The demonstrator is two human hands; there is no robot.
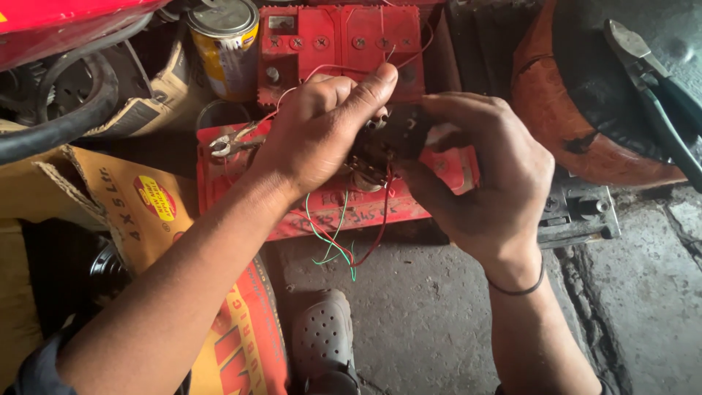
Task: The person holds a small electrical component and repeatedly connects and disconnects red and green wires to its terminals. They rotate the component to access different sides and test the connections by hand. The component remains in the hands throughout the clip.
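Both of my hands hold a small black electrical part with metal terminals, in the middle of the view above a red battery. My left hand pinches it from the left with thumb and fingers. My right hand cups it from the right. Thin red, green and white wires hang down from the part. More red wire runs up toward a second red battery behind.
Pliers lie on the near battery's left end. A yellow tin can stands at the back left. Cardboard boxes are at the left. A large green-handled cutter rests on a dark tyre at the right. My grey shoe is on the concrete floor.
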